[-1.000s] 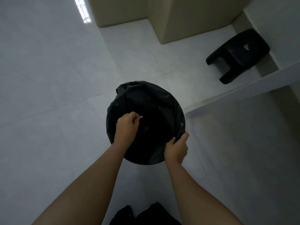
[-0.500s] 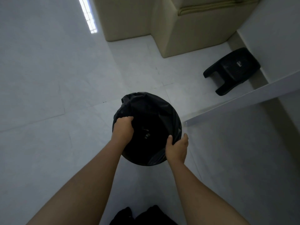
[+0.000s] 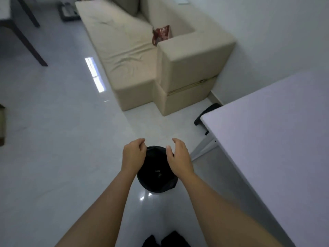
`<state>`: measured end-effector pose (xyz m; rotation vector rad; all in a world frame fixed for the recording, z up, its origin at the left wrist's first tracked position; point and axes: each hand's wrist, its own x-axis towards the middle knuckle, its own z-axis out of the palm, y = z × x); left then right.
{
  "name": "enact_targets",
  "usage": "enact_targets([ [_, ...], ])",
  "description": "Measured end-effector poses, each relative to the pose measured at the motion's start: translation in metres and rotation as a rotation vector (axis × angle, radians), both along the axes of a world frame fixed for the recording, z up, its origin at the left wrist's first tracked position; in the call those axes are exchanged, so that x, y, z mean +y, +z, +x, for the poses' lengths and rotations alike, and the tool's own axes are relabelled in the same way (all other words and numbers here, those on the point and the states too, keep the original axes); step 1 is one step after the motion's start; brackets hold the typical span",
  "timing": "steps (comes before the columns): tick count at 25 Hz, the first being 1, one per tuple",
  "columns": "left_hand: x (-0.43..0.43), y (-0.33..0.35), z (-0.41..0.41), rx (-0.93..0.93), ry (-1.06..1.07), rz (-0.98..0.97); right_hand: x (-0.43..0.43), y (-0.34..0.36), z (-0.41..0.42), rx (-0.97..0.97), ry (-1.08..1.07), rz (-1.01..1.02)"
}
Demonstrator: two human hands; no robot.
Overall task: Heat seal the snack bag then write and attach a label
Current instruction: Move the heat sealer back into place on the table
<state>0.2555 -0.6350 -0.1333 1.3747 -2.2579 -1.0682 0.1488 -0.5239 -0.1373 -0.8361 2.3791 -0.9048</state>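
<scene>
Both hands are off the bin liner rim they gripped half a second ago, and the view now tilts up to take in the sofa. Left hand (image 3: 133,155) and right hand (image 3: 179,158) hover over the black-lined bin (image 3: 157,178), fingers loosely curled, nothing held. Bin stands on the floor (image 3: 53,139) near the white table (image 3: 267,139) corner. Red snack bag (image 3: 161,35) sits on the sofa (image 3: 124,50) seat, at its right end against the armrest.

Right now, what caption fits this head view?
Left hand and right hand hover over a black-lined bin; a red snack bag on the sofa.
</scene>
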Motion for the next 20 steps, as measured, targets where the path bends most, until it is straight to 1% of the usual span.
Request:
enact_targets([
  [2,0.022,0.065,-0.006,0.065,-0.017,-0.029,0.024,0.063,-0.003,0.045,-0.022,-0.062],
  [4,0.046,0.109,-0.023,0.123,-0.064,-0.043,0.048,0.107,-0.012,0.081,-0.093,-0.085],
  [7,0.098,0.161,-0.065,0.14,-0.259,-0.069,0.107,0.159,-0.04,0.162,-0.272,-0.096],
  [9,0.143,0.186,-0.097,0.139,-0.416,-0.059,0.159,0.177,-0.059,0.218,-0.405,-0.094],
  [13,0.247,0.204,-0.15,0.191,-0.6,-0.046,0.277,0.194,-0.085,0.233,-0.625,-0.084],
  [18,0.435,0.196,-0.195,0.158,-0.834,0.001,0.485,0.186,-0.096,0.262,-0.89,-0.051],
  [20,0.504,0.189,-0.205,0.143,-0.898,0.03,0.563,0.18,-0.092,0.273,-0.978,-0.025],
])
